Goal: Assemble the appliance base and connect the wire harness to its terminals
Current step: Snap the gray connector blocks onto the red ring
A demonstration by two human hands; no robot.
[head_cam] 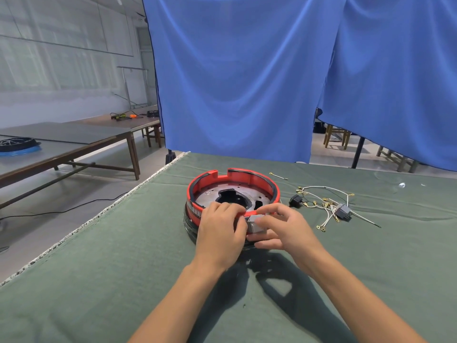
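A: Head view. Where does the appliance base (pixel 233 194) sit?

B: On the green cloth of the table (pixel 99 280), well in from the frayed left edge; bare cloth lies on its left and near sides. Round, red rim notched at the far side, dull metal plate inside with a dark cut-out.

A: Hands?

B: Both at the base's near rim. Left hand (pixel 220 233) curled over the rim, fingers touching a small grey block (pixel 254 225). Right hand (pixel 282 229) pinches that block.

A: The harness?

B: Wire harness (pixel 326 204) lies loose right of the base: pale wires, brass ring terminals, a grey connector, a black switch (pixel 296 200). Blue curtain (pixel 247 82) hangs behind.
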